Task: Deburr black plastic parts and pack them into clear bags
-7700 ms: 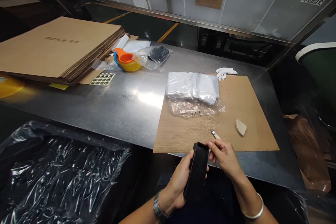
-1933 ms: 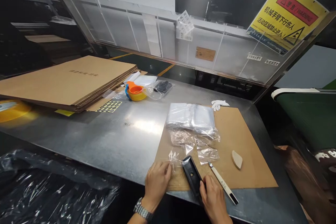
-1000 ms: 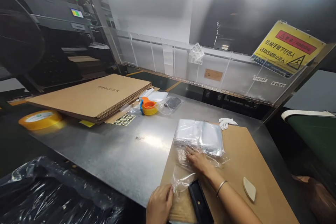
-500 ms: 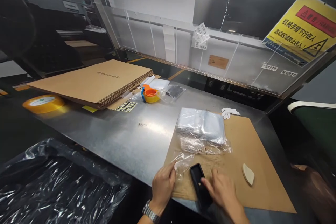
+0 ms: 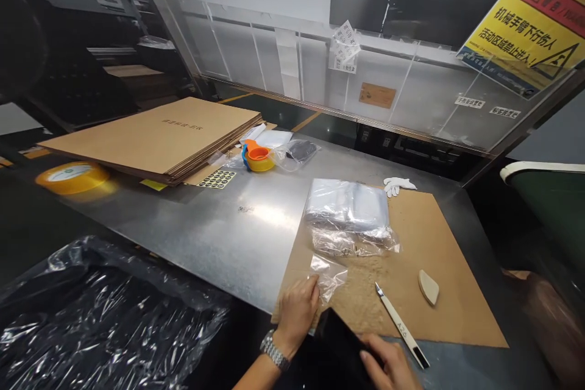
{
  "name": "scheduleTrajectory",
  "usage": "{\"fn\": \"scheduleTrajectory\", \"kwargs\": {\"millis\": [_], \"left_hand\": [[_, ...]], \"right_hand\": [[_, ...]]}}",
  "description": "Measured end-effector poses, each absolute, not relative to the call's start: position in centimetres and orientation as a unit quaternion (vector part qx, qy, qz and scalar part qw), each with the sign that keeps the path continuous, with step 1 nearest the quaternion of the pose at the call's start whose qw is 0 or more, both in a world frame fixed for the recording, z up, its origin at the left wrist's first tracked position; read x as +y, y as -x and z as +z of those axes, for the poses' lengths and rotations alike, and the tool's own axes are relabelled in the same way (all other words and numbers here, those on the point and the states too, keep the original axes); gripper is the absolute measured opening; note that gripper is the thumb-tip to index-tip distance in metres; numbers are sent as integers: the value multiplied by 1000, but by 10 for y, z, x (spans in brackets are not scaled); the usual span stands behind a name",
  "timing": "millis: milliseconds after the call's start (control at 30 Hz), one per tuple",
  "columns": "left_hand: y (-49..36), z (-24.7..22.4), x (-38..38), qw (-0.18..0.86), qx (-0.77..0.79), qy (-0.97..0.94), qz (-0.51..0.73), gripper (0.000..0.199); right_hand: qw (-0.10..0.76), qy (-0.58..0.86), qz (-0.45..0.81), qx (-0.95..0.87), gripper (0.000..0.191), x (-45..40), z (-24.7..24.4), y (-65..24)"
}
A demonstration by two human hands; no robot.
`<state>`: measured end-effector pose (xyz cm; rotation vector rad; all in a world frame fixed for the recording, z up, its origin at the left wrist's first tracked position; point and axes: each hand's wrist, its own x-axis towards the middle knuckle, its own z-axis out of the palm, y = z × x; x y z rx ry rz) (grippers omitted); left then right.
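My left hand (image 5: 297,311), with a metal watch (image 5: 274,350) at the wrist, is closed on the edge of a small clear plastic bag (image 5: 329,277) above the cardboard. Near the table's front edge, my right hand (image 5: 386,365) grips a dark, rectangular black case-like piece (image 5: 338,341) along its right side. Its lower part blends into the dark background. Beside the right hand, a scalpel (image 5: 400,323) with a white handle marked "A26" lies on the cardboard sheet (image 5: 450,292), its blade pointing away from me. Farther right rests a beige wedge-shaped block (image 5: 428,287).
A stack of clear plastic bags (image 5: 347,207) lies at the cardboard's far left, near a white glove (image 5: 399,186). On the metal table (image 5: 219,231) are an orange tape dispenser (image 5: 259,155), a yellow tape roll (image 5: 73,177), a sticker sheet (image 5: 219,179) and stacked flat cartons (image 5: 155,134).
My right hand has drawn the black piece down toward me and tilted it, hiding its hollow side. The scalpel now shows fully. My left hand has shifted slightly right with the bag.
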<state>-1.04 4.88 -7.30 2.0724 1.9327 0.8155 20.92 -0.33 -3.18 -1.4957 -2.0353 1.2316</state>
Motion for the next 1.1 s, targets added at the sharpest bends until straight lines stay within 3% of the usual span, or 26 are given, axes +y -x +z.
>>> {"fn": "scheduleTrajectory", "kwargs": {"millis": [200, 500, 900, 1100], "left_hand": [[12, -70, 36, 123, 591, -745, 284, 25], [-10, -67, 18, 66, 575, -761, 293, 28], [-30, -34, 2, 15, 404, -850, 337, 27], [-25, -22, 11, 82, 429, -840, 323, 29]], "right_hand": [[170, 606, 400, -666, 47, -7, -64, -198], [167, 635, 264, -707, 39, -23, -75, -188], [218, 623, 257, -705, 42, -7, -54, -179], [214, 656, 258, -676, 30, 9, -8, -191]]}}
